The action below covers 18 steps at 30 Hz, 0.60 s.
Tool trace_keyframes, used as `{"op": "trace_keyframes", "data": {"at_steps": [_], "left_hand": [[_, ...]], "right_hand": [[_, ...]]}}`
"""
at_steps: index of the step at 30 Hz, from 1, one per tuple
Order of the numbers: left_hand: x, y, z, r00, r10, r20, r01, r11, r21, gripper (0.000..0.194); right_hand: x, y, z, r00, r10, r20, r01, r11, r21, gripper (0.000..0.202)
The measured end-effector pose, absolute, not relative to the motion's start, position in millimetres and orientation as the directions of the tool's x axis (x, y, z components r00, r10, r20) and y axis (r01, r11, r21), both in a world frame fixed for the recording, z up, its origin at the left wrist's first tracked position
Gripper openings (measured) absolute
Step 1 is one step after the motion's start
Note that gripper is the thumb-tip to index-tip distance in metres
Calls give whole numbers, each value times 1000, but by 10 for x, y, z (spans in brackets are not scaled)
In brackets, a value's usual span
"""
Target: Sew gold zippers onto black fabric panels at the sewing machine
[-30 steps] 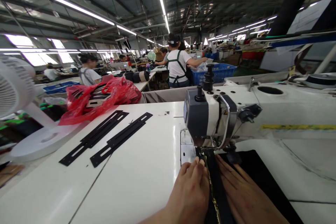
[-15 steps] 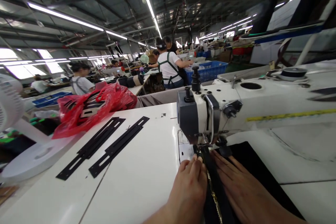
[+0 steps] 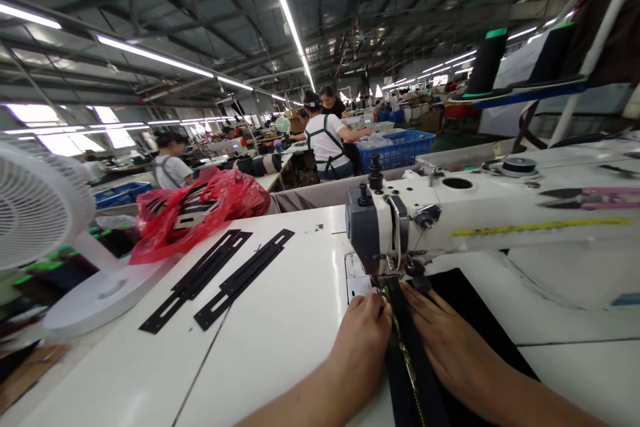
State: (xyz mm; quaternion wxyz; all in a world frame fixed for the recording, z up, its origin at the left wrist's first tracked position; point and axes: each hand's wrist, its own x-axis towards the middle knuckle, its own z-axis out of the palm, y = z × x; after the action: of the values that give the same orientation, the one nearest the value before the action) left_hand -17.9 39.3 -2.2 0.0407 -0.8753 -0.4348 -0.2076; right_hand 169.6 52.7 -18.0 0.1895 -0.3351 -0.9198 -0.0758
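A black zipper [image 3: 409, 363] with gold teeth runs lengthwise from the presser foot of the white sewing machine [image 3: 390, 233] toward me. Black fabric [image 3: 480, 307] lies beneath it and spreads to the right. Close in front of the foot, my left hand [image 3: 365, 333] has its fingers curled and pinched on the zipper's left edge. Flat on the zipper's right side and the fabric rests my right hand [image 3: 445, 340], its fingers stretched toward the needle area. The needle itself is hidden behind the foot and my fingertips.
Slotted black strips [image 3: 200, 280] lie on the white table at left. Behind them is a red plastic bag [image 3: 240, 193], beside a white fan [image 3: 45, 207]. Pink-handled snips [image 3: 590, 198] lie on the machine arm. Thread cones [image 3: 487, 63] stand at right; co-workers sit and stand beyond.
The camera view has turned slightly left, bringing more of the fan into sight. My left fingers have curled in more tightly; my right hand stays flat by the foot.
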Motion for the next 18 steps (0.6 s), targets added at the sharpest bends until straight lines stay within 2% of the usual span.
{"op": "trace_keyframes", "data": {"at_steps": [5, 10, 14, 18], "left_hand": [[-247, 299, 17, 491, 767, 413, 771, -603, 204, 26], [-261, 110, -26, 531, 651, 542, 726, -680, 105, 21], [-261, 117, 6, 569, 637, 520, 699, -708, 101, 16], [-261, 183, 60, 574, 642, 508, 703, -705, 97, 15]], "right_hand": [[1710, 488, -111, -692, 597, 407, 647, 762, -17, 52], [1771, 222, -59, -716, 561, 415, 636, 770, 55, 53], [1774, 177, -38, -738, 548, 394, 626, 774, 95, 53], [1747, 243, -14, -739, 572, 357, 627, 777, 52, 52]]}}
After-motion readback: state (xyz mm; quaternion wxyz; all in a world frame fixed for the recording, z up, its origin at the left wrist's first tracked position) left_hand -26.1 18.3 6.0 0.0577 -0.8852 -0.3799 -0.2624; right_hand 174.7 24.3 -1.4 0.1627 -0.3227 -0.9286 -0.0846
